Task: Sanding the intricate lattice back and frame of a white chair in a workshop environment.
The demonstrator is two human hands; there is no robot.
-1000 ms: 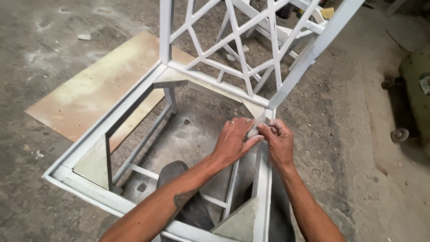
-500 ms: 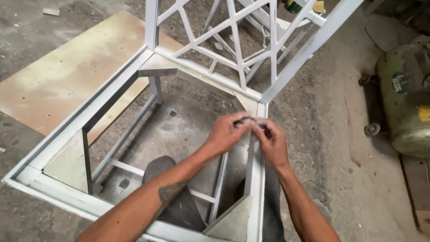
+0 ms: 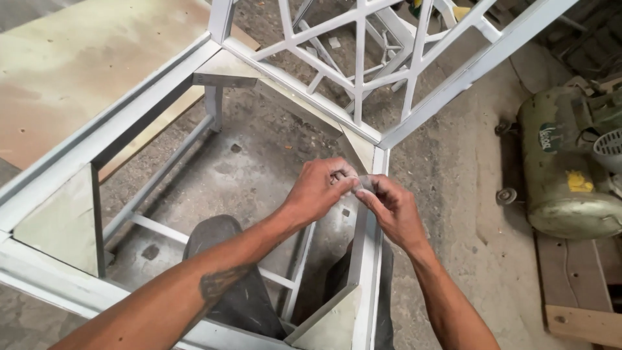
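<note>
Left hand (image 3: pixel 321 189) and right hand (image 3: pixel 389 206) meet, grips pinching a small grey piece (image 3: pixel 364 184) above the white metal frame (image 3: pixel 366 259); green tank (image 3: pixel 560 168) at 3 o'clock.

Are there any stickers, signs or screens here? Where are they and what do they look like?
Dark green label: upper side of the pale green tank on the right; roundish badge with light markings.
Yellow sticker: lower on the same tank; small, ragged-edged patch.
No signs, packages or screens show.
</note>
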